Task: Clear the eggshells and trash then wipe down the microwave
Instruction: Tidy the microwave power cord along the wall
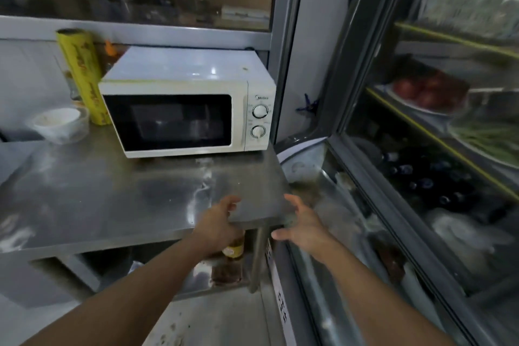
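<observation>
A white microwave (185, 109) with a dark door and two dials stands at the back right of a steel table (112, 199). Its door is closed and a small speck lies on its top. My left hand (222, 222) is at the table's front right corner, fingers loosely bent, holding nothing. My right hand (303, 222) hovers just right of that corner with fingers spread and relaxed, empty. No eggshells or cloth are visible.
A yellow roll of wrap (81, 76) leans left of the microwave, with a white bowl in a clear container (59, 123) beside it. A glass-fronted fridge (421, 149) with food fills the right. A jar (234, 247) sits on the lower shelf.
</observation>
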`<act>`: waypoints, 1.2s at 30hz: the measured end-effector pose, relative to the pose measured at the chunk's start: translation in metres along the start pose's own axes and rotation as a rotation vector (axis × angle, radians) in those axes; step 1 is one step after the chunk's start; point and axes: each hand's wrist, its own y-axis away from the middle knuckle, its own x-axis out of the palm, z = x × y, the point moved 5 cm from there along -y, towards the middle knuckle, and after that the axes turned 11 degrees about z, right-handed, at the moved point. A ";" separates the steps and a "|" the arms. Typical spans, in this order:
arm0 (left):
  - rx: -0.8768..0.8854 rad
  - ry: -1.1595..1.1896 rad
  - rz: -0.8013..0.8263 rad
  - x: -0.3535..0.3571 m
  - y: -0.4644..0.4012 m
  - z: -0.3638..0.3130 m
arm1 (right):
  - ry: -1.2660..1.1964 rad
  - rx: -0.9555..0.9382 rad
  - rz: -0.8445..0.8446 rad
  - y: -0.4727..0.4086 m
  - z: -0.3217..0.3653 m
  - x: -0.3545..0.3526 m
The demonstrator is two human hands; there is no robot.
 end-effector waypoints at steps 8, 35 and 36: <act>-0.011 0.030 -0.124 -0.030 -0.008 -0.064 | 0.008 -0.106 0.015 0.004 0.040 -0.062; 0.149 -0.203 -0.230 -0.163 -0.124 -0.160 | -0.055 -0.238 -0.137 -0.104 0.130 -0.154; 0.161 -0.209 -0.221 -0.169 -0.133 -0.161 | -0.063 -0.227 -0.158 -0.113 0.133 -0.156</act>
